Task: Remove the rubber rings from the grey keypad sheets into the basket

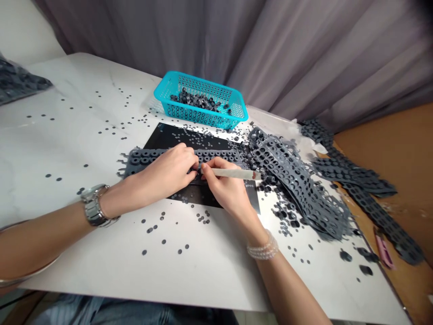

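My left hand (171,169) rests with curled fingers on a grey rubber strip (145,158) full of round rings, pinching it near its middle. My right hand (225,187) grips a pale stick-like tool (233,173), its tip pressed at the strip right beside my left fingertips. The strip lies across a black mat (169,137) on the white table (101,113). A metal watch sits on my left wrist and a bead bracelet on my right.
A turquoise basket (203,115) with several dark rings stands behind the mat. A heap of punched grey strips (297,185) lies to the right, more on the brown surface (399,149). Small dark discs are scattered over the table. A pink cutter (384,247) lies at the right edge.
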A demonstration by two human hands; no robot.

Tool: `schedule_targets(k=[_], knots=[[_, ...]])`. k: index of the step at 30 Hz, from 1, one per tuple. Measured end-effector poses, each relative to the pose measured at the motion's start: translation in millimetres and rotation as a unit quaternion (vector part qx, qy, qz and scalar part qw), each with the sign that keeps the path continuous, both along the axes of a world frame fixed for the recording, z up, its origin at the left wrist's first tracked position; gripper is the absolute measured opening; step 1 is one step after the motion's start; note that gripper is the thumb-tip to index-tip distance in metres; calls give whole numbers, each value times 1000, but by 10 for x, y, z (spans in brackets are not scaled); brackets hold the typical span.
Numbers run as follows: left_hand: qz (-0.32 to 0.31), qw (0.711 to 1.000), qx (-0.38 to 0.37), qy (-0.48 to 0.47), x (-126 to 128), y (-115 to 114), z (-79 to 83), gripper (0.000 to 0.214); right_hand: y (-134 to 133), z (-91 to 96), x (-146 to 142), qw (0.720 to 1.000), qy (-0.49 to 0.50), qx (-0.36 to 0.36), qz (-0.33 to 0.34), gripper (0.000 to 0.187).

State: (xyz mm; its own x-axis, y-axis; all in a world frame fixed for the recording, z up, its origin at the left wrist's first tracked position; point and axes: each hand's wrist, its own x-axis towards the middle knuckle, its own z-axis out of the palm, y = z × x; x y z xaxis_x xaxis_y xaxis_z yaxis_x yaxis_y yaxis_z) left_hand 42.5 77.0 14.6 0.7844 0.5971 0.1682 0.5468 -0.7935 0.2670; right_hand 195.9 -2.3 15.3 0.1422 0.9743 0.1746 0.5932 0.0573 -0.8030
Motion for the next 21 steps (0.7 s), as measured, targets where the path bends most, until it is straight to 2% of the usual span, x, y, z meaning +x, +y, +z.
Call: schedule_targets(k=[3,5,7,8,10,12,14,16,21], knots=[[-22,999,-21,-10,-15,-53,70,27,-6,24,-44,999,-35,0,-13,24],[-43,995,-69,-49,-71,-70,168,25,2,25,-55,999,-39,-5,-21,24],[-19,983,-144,-110,-159,-54,274,18,17,13,-44,999,-26,-8,-21,26],[22,972,-184,-146,-207,-32,315,16,26,3,-30,1000,-11,-10,-18,26],[118,929,-271,-221,-293,29,354,18,40,-20,6,999,34,-19,-12,28],[171,867,-371,-287,-344,96,329,24,44,-35,45,996,84,-24,-16,29],[171,806,-462,-327,-357,147,265,28,38,-34,76,992,119,-17,-29,30],[167,758,-530,-343,-342,166,203,29,25,-20,96,990,134,-6,-43,30],[178,638,-640,-389,-263,70,197,15,-6,8,113,989,133,-6,-58,32]])
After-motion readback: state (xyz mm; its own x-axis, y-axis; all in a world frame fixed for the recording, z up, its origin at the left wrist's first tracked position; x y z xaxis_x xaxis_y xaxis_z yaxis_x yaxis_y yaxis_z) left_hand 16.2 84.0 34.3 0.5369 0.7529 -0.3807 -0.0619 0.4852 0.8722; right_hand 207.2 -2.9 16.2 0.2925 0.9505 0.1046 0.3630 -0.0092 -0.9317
